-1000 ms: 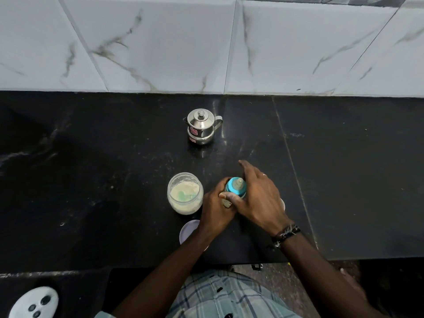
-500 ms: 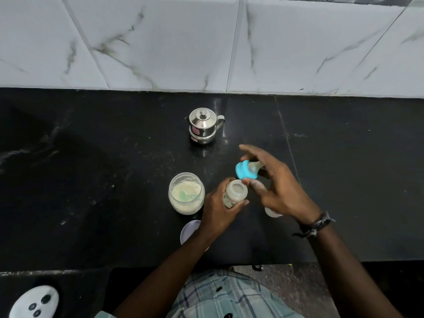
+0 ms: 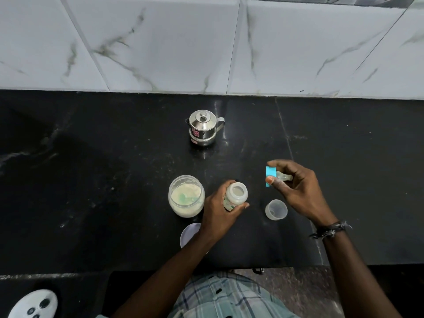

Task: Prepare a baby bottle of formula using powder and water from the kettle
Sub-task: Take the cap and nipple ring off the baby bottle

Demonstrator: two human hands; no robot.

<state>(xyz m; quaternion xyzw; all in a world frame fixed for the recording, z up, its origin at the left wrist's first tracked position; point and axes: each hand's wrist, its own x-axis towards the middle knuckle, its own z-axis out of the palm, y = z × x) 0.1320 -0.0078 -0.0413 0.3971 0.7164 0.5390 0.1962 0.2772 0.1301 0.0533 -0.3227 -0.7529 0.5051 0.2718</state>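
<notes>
1. Gripping the open baby bottle [image 3: 236,196] at frame centre, the left hand [image 3: 218,214] has its fingers wrapped round it on the black bench [image 3: 91,180].
2. Right hand [image 3: 296,189] fingers pinch the blue teat ring [image 3: 270,176] (centre right).
3. Powder jar [image 3: 186,196] stands left; kettle [image 3: 203,130] above.

We're seeing a shiny steel kettle [image 3: 203,129], glossy black stone counter [image 3: 91,180], polished marble-look wall tiles [image 3: 160,42], translucent plastic powder jar [image 3: 186,196] and bottle [image 3: 236,195].

teat cap [image 3: 270,176] – unscrewed, off bottle [image 3: 236,196] | right hand [image 3: 296,189] – carried it rightward
</notes>
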